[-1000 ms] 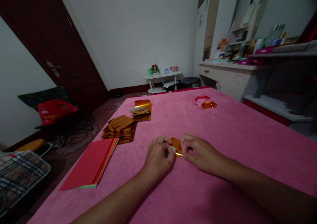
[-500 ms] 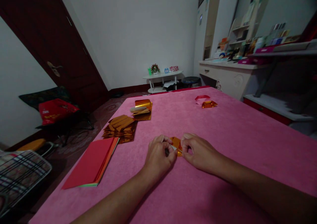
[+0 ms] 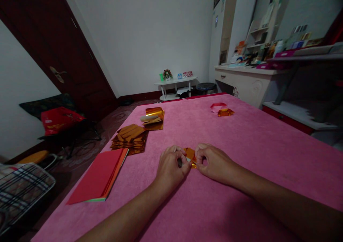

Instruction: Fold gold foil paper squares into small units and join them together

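Between my two hands is a small piece of shiny gold foil paper [image 3: 190, 153], partly folded, with a pale underside showing. My left hand [image 3: 172, 162] pinches its left side between thumb and fingers. Its right side is pinched by my right hand [image 3: 211, 160]. Both hands rest low over the pink cloth [image 3: 214, 206], and the fingers hide much of the paper. To the left lies a stack of folded gold papers [image 3: 130, 138]. Behind it sits a pile of gold foil sheets [image 3: 154, 119] with a greyish oval object [image 3: 149, 118] on top.
A stack of red and coloured paper [image 3: 100, 176] lies at the left edge. Farther right are a folded gold foil ingot shape [image 3: 225, 112] and a pink paper loop [image 3: 217, 107]. A dressing table [image 3: 246, 79] stands beyond the cloth at right, a chair [image 3: 61, 119] at left.
Almost nothing differs. Both hands keep their pinch on the gold foil paper and shift only very slightly; the whole view has drifted a little.
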A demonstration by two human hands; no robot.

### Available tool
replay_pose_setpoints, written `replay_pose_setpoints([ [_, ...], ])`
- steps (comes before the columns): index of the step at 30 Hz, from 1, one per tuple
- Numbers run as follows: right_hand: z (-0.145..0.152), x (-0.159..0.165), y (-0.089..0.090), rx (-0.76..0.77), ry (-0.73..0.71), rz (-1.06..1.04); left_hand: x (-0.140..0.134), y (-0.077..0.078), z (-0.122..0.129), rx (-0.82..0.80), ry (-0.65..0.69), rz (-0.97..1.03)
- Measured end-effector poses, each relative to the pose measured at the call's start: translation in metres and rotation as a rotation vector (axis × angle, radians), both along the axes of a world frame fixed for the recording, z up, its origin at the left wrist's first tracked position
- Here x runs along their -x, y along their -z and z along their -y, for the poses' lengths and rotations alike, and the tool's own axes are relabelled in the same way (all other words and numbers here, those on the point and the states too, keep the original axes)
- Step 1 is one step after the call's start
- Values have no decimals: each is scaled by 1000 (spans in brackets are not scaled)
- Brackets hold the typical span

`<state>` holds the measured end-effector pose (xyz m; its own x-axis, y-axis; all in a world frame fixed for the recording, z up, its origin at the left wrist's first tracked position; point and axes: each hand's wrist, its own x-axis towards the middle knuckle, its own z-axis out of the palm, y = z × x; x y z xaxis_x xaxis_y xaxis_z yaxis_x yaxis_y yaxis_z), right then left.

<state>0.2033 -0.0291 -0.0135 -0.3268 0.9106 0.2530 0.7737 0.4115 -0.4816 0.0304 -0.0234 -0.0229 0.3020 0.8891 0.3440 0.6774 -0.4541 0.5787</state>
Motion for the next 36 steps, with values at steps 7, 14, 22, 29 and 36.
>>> replay_pose_setpoints([
  [7, -1, 0, 1, -14, 4, 9, 2, -3, 0, -3, 22, -1],
  [14, 1, -2, -2, 15, -22, -95, 2, -3, 1, 8, 74, -27],
  [22, 4, -11, 3, 17, -138, -120, 1, 0, -3, 16, 54, -27],
  [29, 31, -19, -8, -294, -247, 269, 1, 0, -2, 13, 41, -15],
  [36, 42, -34, 3, -335, -175, 276, 0, -2, -1, 12, 37, -11],
])
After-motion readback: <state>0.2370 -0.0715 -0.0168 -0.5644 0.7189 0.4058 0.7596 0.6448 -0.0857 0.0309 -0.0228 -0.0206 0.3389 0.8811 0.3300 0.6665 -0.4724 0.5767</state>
